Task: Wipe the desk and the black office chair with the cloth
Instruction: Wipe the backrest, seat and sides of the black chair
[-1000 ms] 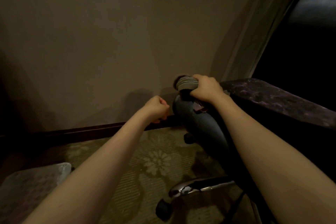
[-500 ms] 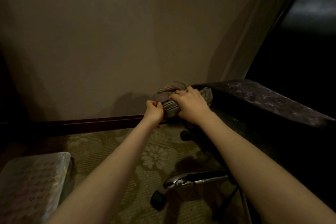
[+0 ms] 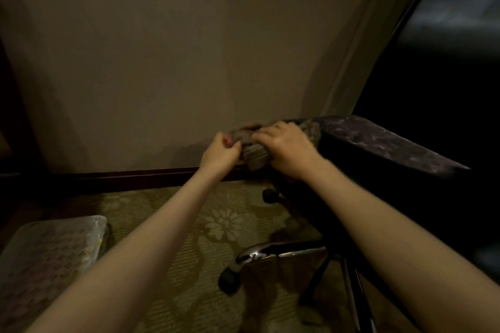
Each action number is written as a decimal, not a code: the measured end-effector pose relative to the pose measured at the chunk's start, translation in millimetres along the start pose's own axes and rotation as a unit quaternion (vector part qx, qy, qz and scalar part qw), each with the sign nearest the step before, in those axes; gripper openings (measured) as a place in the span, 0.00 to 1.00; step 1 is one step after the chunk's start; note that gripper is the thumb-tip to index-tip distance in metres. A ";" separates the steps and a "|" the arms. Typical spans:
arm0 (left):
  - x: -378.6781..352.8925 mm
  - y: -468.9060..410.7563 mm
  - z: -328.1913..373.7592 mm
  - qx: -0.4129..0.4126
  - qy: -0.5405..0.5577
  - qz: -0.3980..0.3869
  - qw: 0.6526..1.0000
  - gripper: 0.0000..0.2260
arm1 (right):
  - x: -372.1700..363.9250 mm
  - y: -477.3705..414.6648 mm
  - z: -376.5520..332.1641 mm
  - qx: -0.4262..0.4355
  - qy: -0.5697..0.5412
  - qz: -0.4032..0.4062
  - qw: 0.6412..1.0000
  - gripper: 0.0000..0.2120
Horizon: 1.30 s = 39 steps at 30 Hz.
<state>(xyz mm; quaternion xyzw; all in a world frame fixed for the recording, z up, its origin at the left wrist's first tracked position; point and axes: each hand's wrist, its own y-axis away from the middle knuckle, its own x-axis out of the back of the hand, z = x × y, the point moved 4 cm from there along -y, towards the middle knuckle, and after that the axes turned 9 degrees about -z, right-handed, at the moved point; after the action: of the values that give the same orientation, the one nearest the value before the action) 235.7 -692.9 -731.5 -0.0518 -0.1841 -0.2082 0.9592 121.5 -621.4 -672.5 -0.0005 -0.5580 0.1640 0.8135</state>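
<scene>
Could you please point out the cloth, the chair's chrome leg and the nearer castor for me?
cloth (image 3: pixel 254 157): head view, on its striped fold, mid-bundle.
chrome leg (image 3: pixel 270 253): head view, on its shiny upper face.
nearer castor (image 3: pixel 228 280): head view, on the black wheel.

Indoor room, probably a hotel room or a home study corner, dimly lit. Floral-patterned carpet (image 3: pixel 230 224) covers the floor, with a dark wood baseboard (image 3: pixel 135 177) under a plain beige wall (image 3: pixel 176 62). A pale curtain (image 3: pixel 359 62) hangs beside a dark window (image 3: pixel 446 48). The desk (image 3: pixel 378 138) has a dark marbled top. The office chair (image 3: pixel 284 253) has a chrome base on black casters (image 3: pixel 228 282). A patterned cushion (image 3: pixel 48 251) sits at lower left.
</scene>
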 end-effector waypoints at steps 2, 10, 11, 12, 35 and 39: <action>-0.7 -6.1 35.9 -0.091 -0.109 0.025 0.990 0.19 | 8.5 6.6 33.6 -0.044 -0.047 -0.005 0.998 0.23; -55.7 -29.1 57.2 -0.183 -0.251 -0.094 0.946 0.15 | -12.4 42.6 80.0 -0.147 -0.316 -0.049 0.936 0.25; -56.8 -26.8 54.9 -0.179 -0.252 -0.091 0.947 0.15 | -12.6 42.8 80.1 -0.149 -0.325 -0.046 0.933 0.25; -57.0 -23.2 53.9 -0.176 -0.257 -0.088 0.946 0.15 | -12.4 44.3 78.7 -0.150 -0.335 -0.041 0.929 0.25; -77.7 118.7 33.0 -0.191 -0.250 -0.056 0.948 0.11 | -1.2 150.3 -16.5 -0.018 -0.178 0.033 0.983 0.22; -76.6 103.2 118.1 -0.287 -0.239 0.025 0.927 0.11 | 47.9 159.1 47.6 -0.118 -0.201 0.164 0.958 0.24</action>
<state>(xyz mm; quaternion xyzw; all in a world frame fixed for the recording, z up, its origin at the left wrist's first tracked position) 175.0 -549.2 -653.1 -0.3773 -0.3392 -0.2098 0.8358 51.4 -466.7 -640.3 -0.1551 -0.7175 0.2253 0.6406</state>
